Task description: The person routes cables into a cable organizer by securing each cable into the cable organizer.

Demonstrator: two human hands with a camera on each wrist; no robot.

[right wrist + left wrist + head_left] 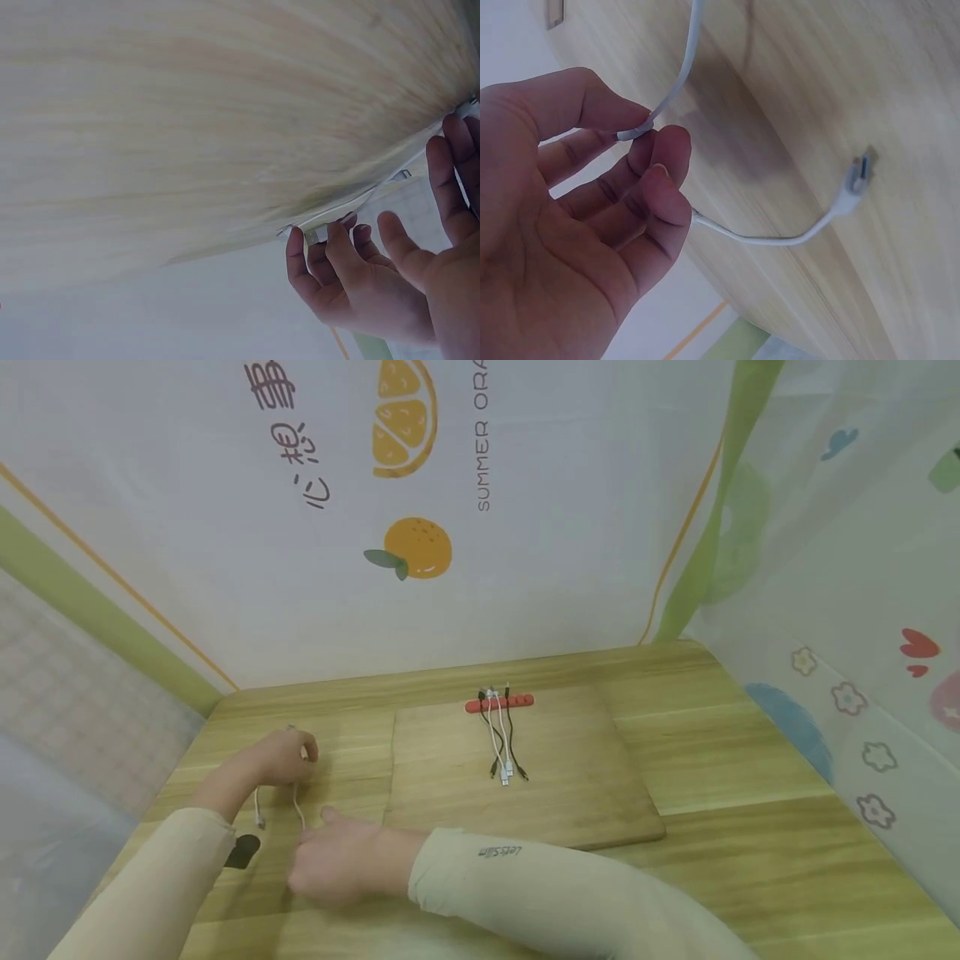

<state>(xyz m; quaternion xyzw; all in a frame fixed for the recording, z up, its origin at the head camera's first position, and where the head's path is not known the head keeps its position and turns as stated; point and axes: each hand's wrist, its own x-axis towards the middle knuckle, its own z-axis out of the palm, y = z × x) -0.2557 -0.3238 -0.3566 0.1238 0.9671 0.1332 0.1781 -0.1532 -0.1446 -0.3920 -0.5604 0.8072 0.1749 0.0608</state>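
Observation:
In the left wrist view, my left hand (577, 172) pinches a white USB cable (676, 86) near one end between thumb and finger. A stretch with a silver-tipped plug (849, 187) hangs below the curled fingers. From the head view, the left hand (281, 756) is over the table's left side, and white cord runs down toward my right hand (341, 860). In the right wrist view, the right hand's thumb and fingers (450, 195) stand apart beside the cord. Its fingertips are partly cut off at the frame's edge.
A wooden board (442, 810) lies mid-table. At its far edge, a red cable holder (521, 701) has several black and white cables (502, 743) in its slots. A dark flat piece (242, 852) shows beside the left sleeve. Printed cloth (562, 543) hangs behind.

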